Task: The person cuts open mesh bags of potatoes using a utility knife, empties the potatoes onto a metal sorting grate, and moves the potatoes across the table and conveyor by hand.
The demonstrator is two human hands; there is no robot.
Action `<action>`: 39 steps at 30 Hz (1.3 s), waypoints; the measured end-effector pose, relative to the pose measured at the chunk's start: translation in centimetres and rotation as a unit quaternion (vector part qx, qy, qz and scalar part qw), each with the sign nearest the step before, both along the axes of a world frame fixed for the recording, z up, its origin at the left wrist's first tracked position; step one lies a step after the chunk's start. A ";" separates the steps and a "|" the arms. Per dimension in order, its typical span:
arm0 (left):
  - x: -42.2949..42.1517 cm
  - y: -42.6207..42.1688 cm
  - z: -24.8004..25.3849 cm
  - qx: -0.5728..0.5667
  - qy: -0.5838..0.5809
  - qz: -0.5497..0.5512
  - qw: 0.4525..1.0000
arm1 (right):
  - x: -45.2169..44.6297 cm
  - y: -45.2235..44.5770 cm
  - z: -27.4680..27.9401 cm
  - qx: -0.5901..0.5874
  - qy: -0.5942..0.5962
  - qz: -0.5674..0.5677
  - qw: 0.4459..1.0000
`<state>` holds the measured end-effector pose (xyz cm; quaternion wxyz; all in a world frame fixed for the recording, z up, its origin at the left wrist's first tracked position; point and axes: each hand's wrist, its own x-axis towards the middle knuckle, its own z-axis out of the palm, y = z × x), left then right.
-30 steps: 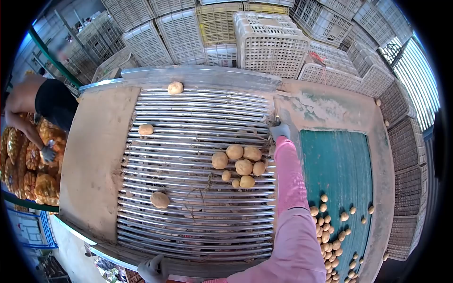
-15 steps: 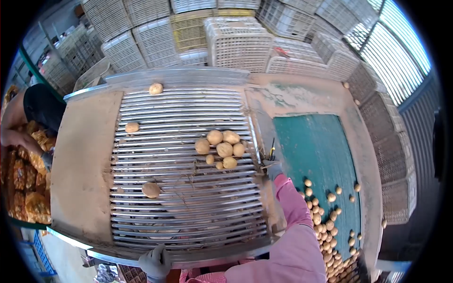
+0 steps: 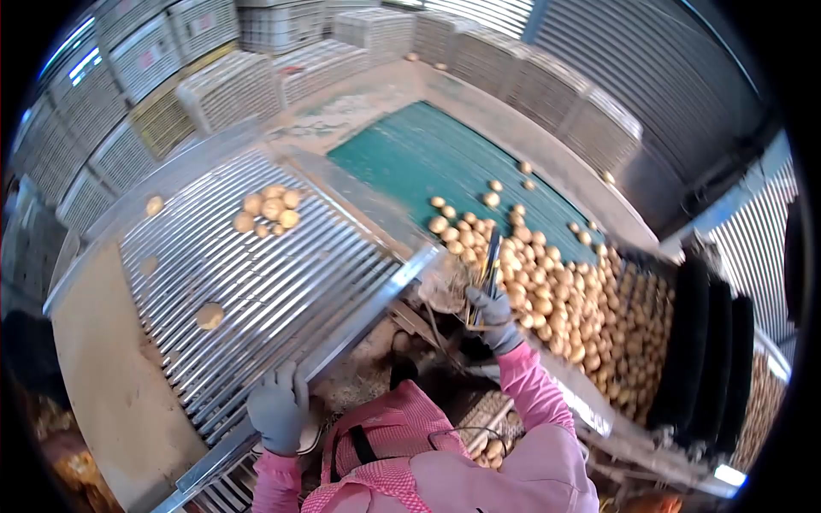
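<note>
My left hand (image 3: 279,409), in a grey glove, is on the metal rail (image 3: 342,335) at the near edge of a roller table, its fingers bent over the edge. My right hand (image 3: 494,318), also gloved, is closed around a long, thin dark tool with yellow on it (image 3: 491,261); its exact kind is blurred. This hand is beside a heap of potatoes (image 3: 547,295) at the near end of a green belt (image 3: 410,154). A small cluster of potatoes (image 3: 273,208) sits on the metal rollers (image 3: 256,282), with a single potato (image 3: 209,315) closer to me.
Stacked plastic crates (image 3: 231,90) line the back, and more crates (image 3: 547,90) stand beyond the belt. Black rollers (image 3: 703,350) stand at the right past the potato heap. A dusty board (image 3: 111,359) borders the rollers at left.
My view has swung to the right. My right hand, with the tool, has moved from the far side of the roller table toward me, beside the potato heap. My left hand stays at the rail.
</note>
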<state>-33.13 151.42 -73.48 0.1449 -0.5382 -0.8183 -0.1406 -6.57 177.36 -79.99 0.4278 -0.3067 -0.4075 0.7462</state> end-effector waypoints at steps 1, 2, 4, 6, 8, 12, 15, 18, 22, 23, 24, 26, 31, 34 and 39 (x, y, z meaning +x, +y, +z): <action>0.4 -0.1 0.1 -0.001 -0.003 -0.022 1.000 | 2.8 -2.1 -3.7 -0.029 -0.061 -0.033 0.997; 0.4 -0.4 -0.2 -0.019 -0.004 -0.010 1.000 | 5.0 -3.9 -6.9 0.051 -0.171 -0.060 0.982; 0.4 -0.8 -0.7 -0.030 0.018 -0.011 0.999 | 9.2 -7.6 -10.0 0.094 -0.384 -0.084 0.915; 0.5 -1.0 -0.6 -0.032 0.028 -0.025 0.999 | 12.5 -10.0 -10.6 -0.010 -0.424 -0.116 0.898; 0.4 -1.2 -1.3 -0.068 0.038 0.001 0.997 | 16.6 -11.6 -9.5 0.052 -0.509 -0.145 0.847; 0.5 -1.2 -1.3 -0.098 0.055 0.016 0.994 | 20.9 -12.5 -9.1 0.114 -0.517 -0.284 0.800; 0.3 -1.3 -1.6 -0.100 0.054 0.011 0.993 | 21.8 -10.5 -9.9 0.103 -0.377 -0.362 0.846; 0.7 -1.4 -1.5 -0.113 0.051 0.027 0.992 | 17.5 -8.5 -6.0 0.119 -0.188 -0.341 0.913; 0.6 -0.9 -1.9 -0.101 0.074 0.053 0.991 | 8.4 -5.3 -1.3 0.137 -0.133 -0.224 0.956; 0.4 -0.9 -2.2 -0.075 0.066 0.042 0.994 | 6.3 -3.8 -1.7 0.125 -0.131 -0.176 0.968; 0.7 -0.8 -2.0 -0.074 0.051 0.059 0.994 | 3.6 -3.3 -0.6 0.139 -0.130 -0.137 0.972; 1.4 -0.6 -1.6 -0.073 0.039 0.081 0.993 | -1.4 -2.2 0.7 0.176 -0.120 -0.059 0.975; 2.0 -0.6 -1.9 -0.045 0.060 0.105 0.992 | -11.0 -0.6 3.6 0.161 -0.029 0.073 0.984; 2.2 -0.6 -2.2 0.001 0.053 0.111 0.992 | -14.9 -0.3 4.7 0.147 0.003 0.101 0.984; 1.9 -0.6 -3.1 0.051 0.019 0.134 0.989 | -18.8 2.2 2.6 0.180 0.008 0.151 0.972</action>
